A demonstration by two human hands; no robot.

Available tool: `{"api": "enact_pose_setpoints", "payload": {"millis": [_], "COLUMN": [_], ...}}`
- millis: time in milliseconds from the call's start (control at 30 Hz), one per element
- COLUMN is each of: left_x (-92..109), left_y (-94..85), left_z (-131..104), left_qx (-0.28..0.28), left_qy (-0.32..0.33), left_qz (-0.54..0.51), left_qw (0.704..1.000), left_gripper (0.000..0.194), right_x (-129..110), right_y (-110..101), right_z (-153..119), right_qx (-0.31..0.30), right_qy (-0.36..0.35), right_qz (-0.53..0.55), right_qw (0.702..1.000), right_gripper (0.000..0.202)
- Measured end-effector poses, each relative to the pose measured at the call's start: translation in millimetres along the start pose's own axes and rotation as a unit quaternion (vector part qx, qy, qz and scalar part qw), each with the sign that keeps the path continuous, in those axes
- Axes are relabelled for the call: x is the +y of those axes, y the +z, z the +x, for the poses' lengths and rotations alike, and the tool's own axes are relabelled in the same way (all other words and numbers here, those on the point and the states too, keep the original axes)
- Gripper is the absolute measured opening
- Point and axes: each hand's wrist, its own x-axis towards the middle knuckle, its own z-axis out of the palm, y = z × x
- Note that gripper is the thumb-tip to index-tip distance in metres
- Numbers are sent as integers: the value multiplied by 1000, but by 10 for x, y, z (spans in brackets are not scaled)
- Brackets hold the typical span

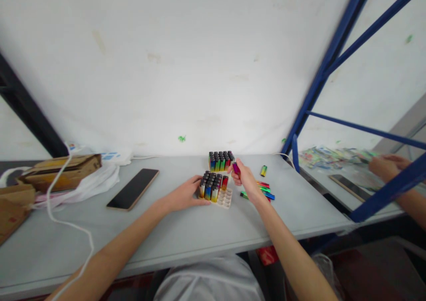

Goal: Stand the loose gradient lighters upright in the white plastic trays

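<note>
Purple and shiny, a lighter (236, 168) is pinched in my right hand (245, 179), just above and right of the near tray. My left hand (184, 195) grips the left side of that white tray (225, 199), thumb along the front and fingers behind. Upright lighters (208, 191) with black tops fill the tray's left part; empty round holes show at its right. Behind it stands a second block of upright lighters (220, 162) in several colours. Loose lighters (268, 194) lie partly hidden by my right forearm, and a single yellow-green lighter (263, 171) rests farther back.
A phone (133, 190) lies on the grey table (179, 239) to the left. Beyond it are a cardboard box (66, 170), a plastic bag (106, 181) and a white cable (63, 223). A blue metal frame (319, 83) borders the right side; past it another person's hands (388, 165) work.
</note>
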Motion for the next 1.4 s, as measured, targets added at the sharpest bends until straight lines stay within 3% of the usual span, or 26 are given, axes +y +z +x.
{"api": "enact_pose_setpoints", "payload": {"millis": [167,433,700,800,1000,1133,1400], "left_x": [19,5,-43,-40,-25,-17,-18], "left_y": [-6,3,21,19,3,0,13], "left_z": [0,-1,-1,1,-6,-12,-4], "left_qx": [-7,-14,-6,-8,-13,-19,-10], "left_qy": [-12,-10,-1,-5,1,-5,-6], "left_qz": [-5,-1,-7,-6,-3,0,-4], "left_qw": [1000,1000,1000,1000,1000,1000,1000], "left_gripper": [76,74,75,76,76,75,74], "right_x": [32,89,-107,-209,-229,-172,-205], "right_y": [-7,-38,-128,-198,-309,-298,-266], "right_z": [-11,19,-23,-112,-163,-128,-179], "right_qx": [58,49,-32,-73,-149,-148,-134], "right_qy": [51,46,-101,-127,-183,-198,-190], "right_qz": [-44,-32,-43,-124,-283,-351,-391], "right_qw": [996,997,993,981,930,903,890], "right_gripper": [52,50,63,52,33,27,12]}}
